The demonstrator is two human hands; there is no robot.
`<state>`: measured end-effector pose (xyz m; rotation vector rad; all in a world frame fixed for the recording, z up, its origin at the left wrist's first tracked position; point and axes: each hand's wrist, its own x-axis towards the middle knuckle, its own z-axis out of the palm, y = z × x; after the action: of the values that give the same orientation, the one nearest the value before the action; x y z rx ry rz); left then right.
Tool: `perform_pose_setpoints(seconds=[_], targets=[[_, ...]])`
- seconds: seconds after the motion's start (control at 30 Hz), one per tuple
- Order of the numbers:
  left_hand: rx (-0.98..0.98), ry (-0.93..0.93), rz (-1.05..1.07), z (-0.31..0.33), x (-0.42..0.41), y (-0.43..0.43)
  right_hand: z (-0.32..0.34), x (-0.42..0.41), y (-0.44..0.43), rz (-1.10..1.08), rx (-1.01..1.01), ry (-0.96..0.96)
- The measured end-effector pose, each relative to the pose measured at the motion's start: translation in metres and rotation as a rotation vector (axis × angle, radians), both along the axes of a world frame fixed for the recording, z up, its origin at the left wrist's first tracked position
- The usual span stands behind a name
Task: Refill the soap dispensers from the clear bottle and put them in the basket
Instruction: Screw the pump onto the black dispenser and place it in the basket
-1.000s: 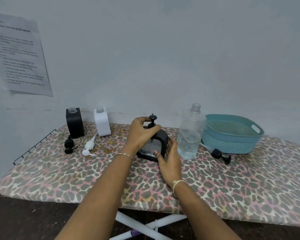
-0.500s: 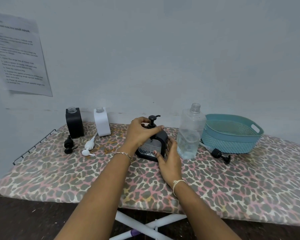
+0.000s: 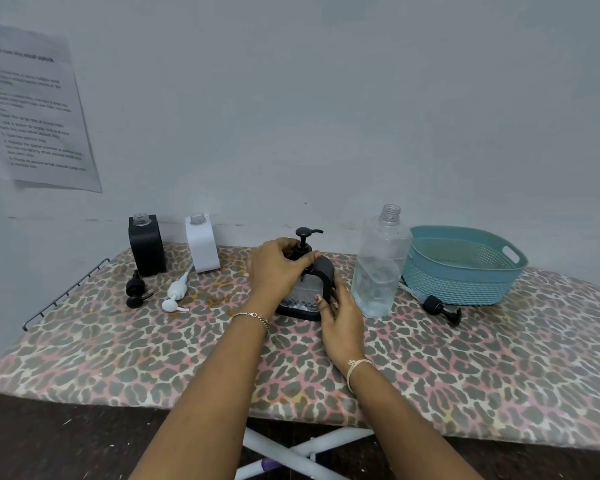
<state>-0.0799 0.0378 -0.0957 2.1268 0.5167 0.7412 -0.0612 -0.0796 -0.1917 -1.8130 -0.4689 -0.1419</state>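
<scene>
Leopard-print ironing board (image 3: pixel 153 358) against a pale wall (image 3: pixel 326 98) serves as the workbench, where a person refits a pump to a dark soap dispenser (image 3: pixel 307 294) standing near the board's middle. Over the past second the pump head (image 3: pixel 305 233) has turned under the left hand (image 3: pixel 278 268): its spout, first facing the camera, now points to 3 o'clock. The left hand's fingers curl round the pump's collar. The right hand (image 3: pixel 340 310) wraps the dispenser's lower right side, thumb on the clear front, holding it to the board. The turn suggests the pump is being screwed home, which would leave this dispenser ready for the basket (image 3: pixel 458 289). How full it is cannot be read through the front.

The teal basket sits at 3 o'clock of the dispenser, beyond the clear bottle (image 3: pixel 378 271), which stands uncapped and partly full just beside the right hand. A loose black pump (image 3: pixel 437 306) lies at the basket's foot. At 9 to 10 o'clock a black dispenser (image 3: pixel 147 245) and a white dispenser (image 3: pixel 202 244) stand open-necked by the wall, a small black pump (image 3: pixel 136 292) and a white pump (image 3: pixel 177 292) lying before them, so both probably still await soap. A wire rack (image 3: pixel 66 292) edges the board's left end, and white crossed legs (image 3: pixel 309 448) show beneath over a dark floor (image 3: pixel 49 438). A printed sheet (image 3: pixel 32 109), too blurred to read, hangs on the wall at 10 o'clock
</scene>
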Motion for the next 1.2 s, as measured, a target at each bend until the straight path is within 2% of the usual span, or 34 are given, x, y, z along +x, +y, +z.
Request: perform_pose_setpoints(seconds=[0.13,0.3,0.4,0.57,0.8,0.97,1.2], targets=[[0.067,0.061,-0.096,0.006,-0.002,0.011,-0.001,0.001,0.000,-0.010,-0.012,0.000],[-0.004,0.104,-0.226,0.012,-0.006,0.016,-0.002,0.001,0.001,-0.006,0.000,0.015],[-0.002,0.070,-0.176,0.013,-0.007,0.009,-0.002,0.001,0.000,-0.005,0.022,0.018],[0.064,-0.030,0.040,0.011,-0.007,0.003,-0.001,0.001,0.000,-0.003,0.042,0.025],[0.208,0.002,0.083,0.011,-0.001,0.000,0.001,0.002,-0.001,0.027,0.104,0.058],[0.238,0.064,-0.018,0.018,-0.001,0.004,0.003,0.002,-0.003,0.035,0.106,0.069],[0.125,0.145,-0.261,0.024,-0.009,0.023,-0.002,0.004,-0.001,0.029,0.087,0.073]])
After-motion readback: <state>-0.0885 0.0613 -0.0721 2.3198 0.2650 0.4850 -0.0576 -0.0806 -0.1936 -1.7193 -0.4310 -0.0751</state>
